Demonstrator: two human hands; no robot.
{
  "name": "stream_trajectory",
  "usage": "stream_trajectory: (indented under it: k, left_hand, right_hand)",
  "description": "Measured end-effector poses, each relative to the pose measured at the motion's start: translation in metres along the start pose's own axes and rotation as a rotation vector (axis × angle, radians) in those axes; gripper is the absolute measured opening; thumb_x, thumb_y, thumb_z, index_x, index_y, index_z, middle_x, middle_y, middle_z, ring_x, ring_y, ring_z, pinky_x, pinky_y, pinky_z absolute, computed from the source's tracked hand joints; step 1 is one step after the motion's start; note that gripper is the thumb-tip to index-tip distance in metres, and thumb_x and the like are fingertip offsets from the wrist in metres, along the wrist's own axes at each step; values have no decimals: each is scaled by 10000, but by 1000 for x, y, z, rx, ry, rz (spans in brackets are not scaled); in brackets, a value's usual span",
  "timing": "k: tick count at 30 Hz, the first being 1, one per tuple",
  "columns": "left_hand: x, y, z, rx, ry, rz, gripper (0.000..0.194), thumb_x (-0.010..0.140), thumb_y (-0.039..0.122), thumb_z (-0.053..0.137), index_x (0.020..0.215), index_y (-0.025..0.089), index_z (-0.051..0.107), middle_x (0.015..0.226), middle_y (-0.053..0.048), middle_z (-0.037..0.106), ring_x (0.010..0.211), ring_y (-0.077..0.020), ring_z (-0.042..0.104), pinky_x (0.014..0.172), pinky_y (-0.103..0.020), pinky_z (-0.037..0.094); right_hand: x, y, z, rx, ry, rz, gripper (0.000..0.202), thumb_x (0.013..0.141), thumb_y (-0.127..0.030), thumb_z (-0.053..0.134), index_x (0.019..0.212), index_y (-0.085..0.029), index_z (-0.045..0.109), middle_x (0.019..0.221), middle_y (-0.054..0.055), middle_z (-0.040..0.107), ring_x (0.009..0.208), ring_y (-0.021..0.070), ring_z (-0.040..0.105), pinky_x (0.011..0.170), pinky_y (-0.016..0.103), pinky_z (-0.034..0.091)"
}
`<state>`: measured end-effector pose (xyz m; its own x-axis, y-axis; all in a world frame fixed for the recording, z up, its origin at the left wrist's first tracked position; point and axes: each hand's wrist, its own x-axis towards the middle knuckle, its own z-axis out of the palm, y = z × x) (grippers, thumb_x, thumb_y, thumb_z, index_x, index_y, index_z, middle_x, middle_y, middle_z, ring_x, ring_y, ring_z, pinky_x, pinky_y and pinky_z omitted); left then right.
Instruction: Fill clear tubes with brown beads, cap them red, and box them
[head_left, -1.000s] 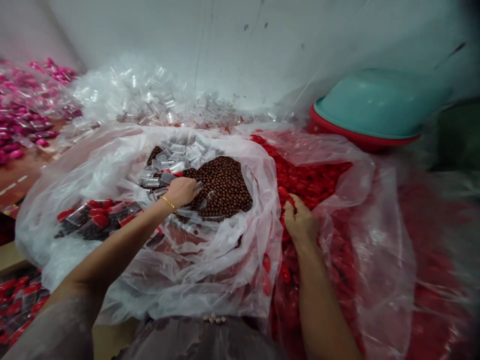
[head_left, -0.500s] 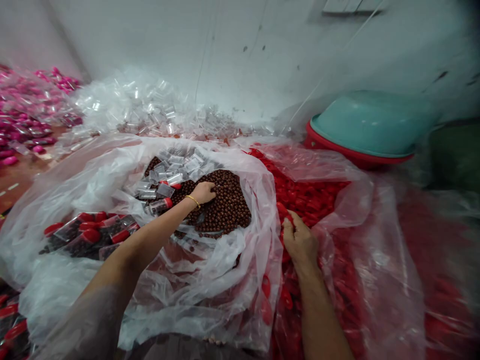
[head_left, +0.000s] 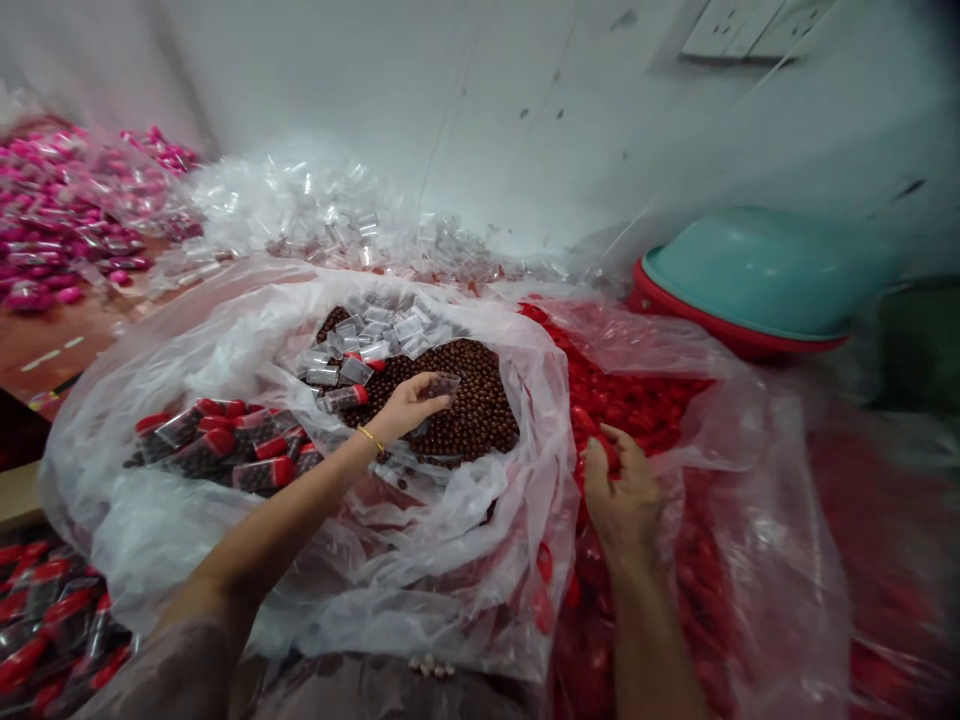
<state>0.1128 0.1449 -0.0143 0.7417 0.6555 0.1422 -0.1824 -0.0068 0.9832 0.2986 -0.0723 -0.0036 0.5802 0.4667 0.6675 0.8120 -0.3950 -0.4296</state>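
My left hand (head_left: 411,406), with a yellow bangle at the wrist, is closed around a small clear plastic container (head_left: 445,385). It is just above a heap of round brown balls (head_left: 476,405) in a big translucent plastic bag (head_left: 536,400). How full the container is I cannot tell. My right hand (head_left: 624,490) pinches a red cap (head_left: 606,448) beside a mass of loose red caps (head_left: 637,400). Clear containers (head_left: 409,325) lie on the balls' far side. Several filled, red-capped containers (head_left: 217,442) rest in a fold of the bag at left.
Clear containers (head_left: 300,205) are piled along the wall. Pink-capped containers (head_left: 67,220) lie far left. More red-capped ones (head_left: 64,620) are at lower left. An upturned teal basin (head_left: 772,265) sits on a red basin (head_left: 742,335) at right. A wall socket (head_left: 739,28) shows above.
My left hand has lifted out of the brown balls, and the clear container now shows in its fingers. My right hand keeps the red cap near the bag's edge. The view has shifted slightly.
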Motion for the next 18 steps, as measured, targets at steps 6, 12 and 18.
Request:
stream_trajectory:
  k: [6,12,18]
  left_hand:
    - [-39,-6,5,228,-16,6,340,727,278,636,1017,102,614,914,-59,633,817,-138,564,764,-246,447]
    - [-65,-3,6,298,44,25,329,748,257,598,1043,113,608,986,-70,644,885,-160,583,816,-264,452]
    - [-93,10,15,210,10,-31,379,747,311,621,1060,99,597,986,-87,642,874,-172,583,799,-275,454]
  right_hand:
    - [-11,-58,5,-132,-280,-360,219,839,-353,541,816,-184,678,643,23,672,575,131,582,617,253,361]
    - [-22,-76,19,-3,-589,-271,184,834,-317,514,845,-179,635,775,58,684,692,166,598,656,275,372]
    - [-32,-74,7,709,-539,355,247,738,-379,602,898,-192,573,706,5,656,549,128,571,576,269,461]
